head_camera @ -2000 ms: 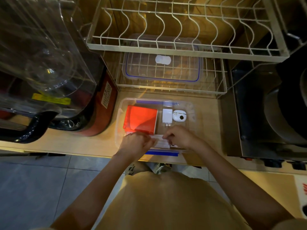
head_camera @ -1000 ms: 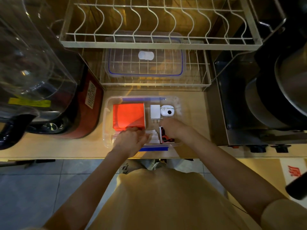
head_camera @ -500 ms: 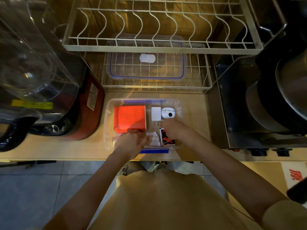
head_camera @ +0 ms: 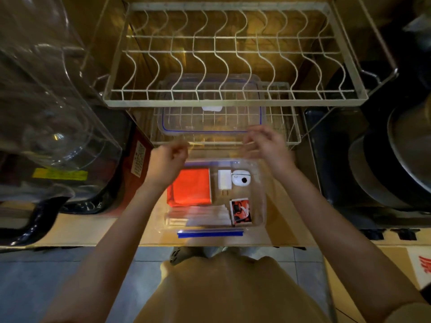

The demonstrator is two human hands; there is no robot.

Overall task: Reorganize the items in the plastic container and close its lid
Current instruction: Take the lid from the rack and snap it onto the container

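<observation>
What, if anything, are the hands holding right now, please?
Nothing: the left hand and right hand hover empty, just short of the lid.

I am finding the plastic container (head_camera: 261, 207) lying open from above, nothing covering its contents. The lid (head_camera: 211, 120) is sitting on the lower wire shelf (head_camera: 283, 117), and the upper dish rack (head_camera: 233, 99) is overhanging it, leaving only frontal access. A clear appliance (head_camera: 58, 117) is crowding the left, dark pots (head_camera: 394, 164) the right.

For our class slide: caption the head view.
Both hands, left and right, reach toward the lid above the open container.
</observation>
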